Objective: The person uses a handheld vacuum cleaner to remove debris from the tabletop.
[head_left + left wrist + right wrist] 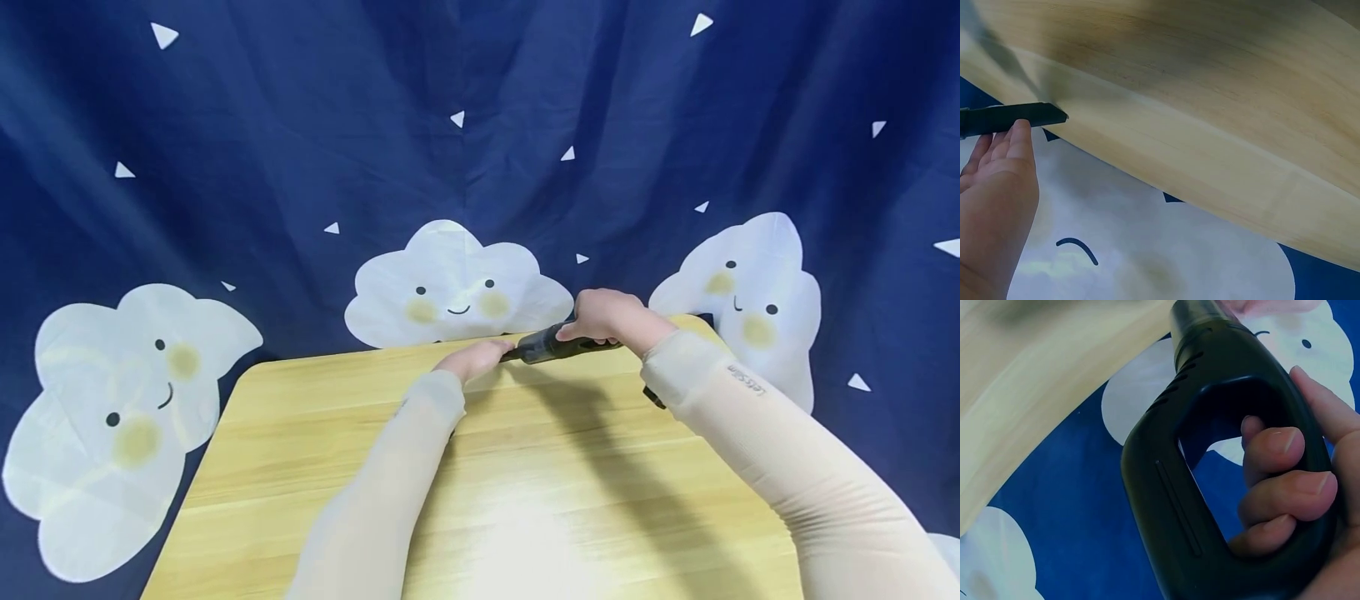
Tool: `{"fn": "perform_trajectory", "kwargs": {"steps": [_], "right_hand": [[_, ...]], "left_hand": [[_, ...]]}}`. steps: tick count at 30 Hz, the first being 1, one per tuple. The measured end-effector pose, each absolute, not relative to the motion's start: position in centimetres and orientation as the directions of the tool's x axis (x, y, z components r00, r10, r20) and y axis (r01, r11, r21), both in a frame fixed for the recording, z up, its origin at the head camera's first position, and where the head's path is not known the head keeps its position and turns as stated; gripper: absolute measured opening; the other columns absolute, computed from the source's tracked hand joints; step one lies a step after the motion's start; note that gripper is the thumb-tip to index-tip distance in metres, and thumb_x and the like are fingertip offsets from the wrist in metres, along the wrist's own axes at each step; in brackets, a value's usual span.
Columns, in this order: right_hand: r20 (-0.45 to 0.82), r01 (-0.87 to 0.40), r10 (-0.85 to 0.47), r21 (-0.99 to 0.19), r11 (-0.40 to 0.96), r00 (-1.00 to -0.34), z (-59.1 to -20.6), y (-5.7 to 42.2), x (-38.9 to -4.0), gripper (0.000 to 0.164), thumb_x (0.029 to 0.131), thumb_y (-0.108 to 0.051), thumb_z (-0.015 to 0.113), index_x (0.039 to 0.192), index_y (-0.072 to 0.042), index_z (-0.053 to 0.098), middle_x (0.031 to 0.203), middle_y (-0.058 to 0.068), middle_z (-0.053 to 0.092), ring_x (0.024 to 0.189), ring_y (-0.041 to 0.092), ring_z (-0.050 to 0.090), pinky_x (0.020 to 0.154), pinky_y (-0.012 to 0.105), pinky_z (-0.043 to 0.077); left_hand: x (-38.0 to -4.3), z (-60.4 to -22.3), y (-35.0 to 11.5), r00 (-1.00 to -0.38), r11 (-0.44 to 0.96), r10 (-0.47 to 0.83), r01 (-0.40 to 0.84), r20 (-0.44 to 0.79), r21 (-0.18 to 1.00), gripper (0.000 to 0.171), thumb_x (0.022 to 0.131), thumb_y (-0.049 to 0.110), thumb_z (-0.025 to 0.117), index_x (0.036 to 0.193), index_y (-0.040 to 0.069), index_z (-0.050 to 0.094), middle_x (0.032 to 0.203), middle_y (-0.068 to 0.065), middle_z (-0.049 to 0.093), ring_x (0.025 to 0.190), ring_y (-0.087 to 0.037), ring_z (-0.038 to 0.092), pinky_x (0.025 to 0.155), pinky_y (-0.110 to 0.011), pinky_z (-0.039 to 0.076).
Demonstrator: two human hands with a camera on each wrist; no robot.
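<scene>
A black handheld vacuum cleaner [546,343] is held over the far edge of the table, its narrow nozzle pointing left. My right hand [611,317] grips it; in the right wrist view, the fingers [1288,494] curl through its loop handle [1166,487]. Part of a see-through section [1191,319] shows ahead of the handle. At the front end, my left hand [474,360] holds the slant-tipped black nozzle [1022,114]. One digit lies against the nozzle's near side, and the other fingertips pass behind it.
The light wood table [315,450] has rounded far corners. Behind it hangs a dark blue curtain [420,75] with white clouds and triangles. A small dark object [654,397] shows beside the right cuff, partly hidden.
</scene>
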State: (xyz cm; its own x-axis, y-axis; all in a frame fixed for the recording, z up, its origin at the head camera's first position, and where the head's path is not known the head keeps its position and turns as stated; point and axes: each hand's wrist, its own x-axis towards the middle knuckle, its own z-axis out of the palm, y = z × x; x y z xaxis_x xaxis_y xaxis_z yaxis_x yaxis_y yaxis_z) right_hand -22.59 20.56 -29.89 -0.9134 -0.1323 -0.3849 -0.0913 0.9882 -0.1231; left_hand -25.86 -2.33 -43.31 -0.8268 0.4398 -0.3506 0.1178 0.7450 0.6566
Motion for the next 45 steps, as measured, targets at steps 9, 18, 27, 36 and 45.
{"fn": "perform_trajectory", "kwargs": {"steps": [9,18,27,36,45], "right_hand": [[-0.423,-0.08,-0.131,-0.135,0.988,-0.897,-29.7,21.2,-22.6,0.056,0.09,-0.055,0.068,0.056,-0.012,0.058,0.052,0.001,0.052,0.044,0.016,0.049,0.05,0.035,0.046],[-0.491,-0.093,-0.193,-0.22,0.971,-0.85,-29.8,24.6,-22.1,0.054,0.094,-0.051,0.066,0.056,-0.015,0.051,0.05,-0.002,0.047,0.042,0.013,0.043,0.047,0.027,0.043],[-0.534,-0.101,-0.246,-0.286,0.953,-0.809,-29.2,26.5,-21.0,0.05,0.094,-0.05,0.065,0.064,-0.011,0.057,0.052,-0.002,0.048,0.042,0.009,0.041,0.044,0.023,0.037],[-0.543,-0.088,-0.292,-0.37,0.925,-0.787,-29.9,26.4,-20.4,0.047,0.093,-0.048,0.068,0.067,-0.011,0.057,0.051,-0.002,0.046,0.041,0.008,0.038,0.042,0.022,0.035],[-0.561,-0.105,-0.383,-0.463,0.88,-0.734,-31.7,25.8,-20.9,0.042,0.098,-0.043,0.063,0.073,-0.009,0.062,0.054,-0.001,0.05,0.042,0.009,0.042,0.044,0.022,0.038]], "left_hand": [[-25.4,-44.6,-1.2,-0.815,0.682,0.501,0.164,-0.292,0.712,0.054,0.11,0.04,0.02,0.157,0.018,0.036,0.161,-0.007,0.033,0.149,-0.028,0.026,0.122,-0.047,0.018],[-23.9,-45.1,1.7,-0.791,0.629,0.552,0.187,-0.264,0.755,0.05,0.112,0.026,0.022,0.155,0.004,0.034,0.161,-0.011,0.031,0.15,-0.028,0.024,0.123,-0.039,0.016],[-21.5,-45.4,3.0,-0.801,0.632,0.519,0.124,-0.299,0.765,0.05,0.112,0.029,0.026,0.154,0.005,0.037,0.159,-0.01,0.036,0.148,-0.027,0.029,0.122,-0.039,0.02],[-19.6,-44.9,1.8,-0.804,0.695,0.501,0.153,-0.32,0.703,0.05,0.112,0.03,0.025,0.156,0.008,0.034,0.16,-0.007,0.034,0.148,-0.027,0.029,0.122,-0.039,0.021],[-19.1,-45.1,-0.9,-0.805,0.742,0.47,0.138,-0.362,0.656,0.052,0.112,0.035,0.023,0.156,0.009,0.034,0.161,-0.007,0.034,0.148,-0.028,0.028,0.122,-0.043,0.021]]}}
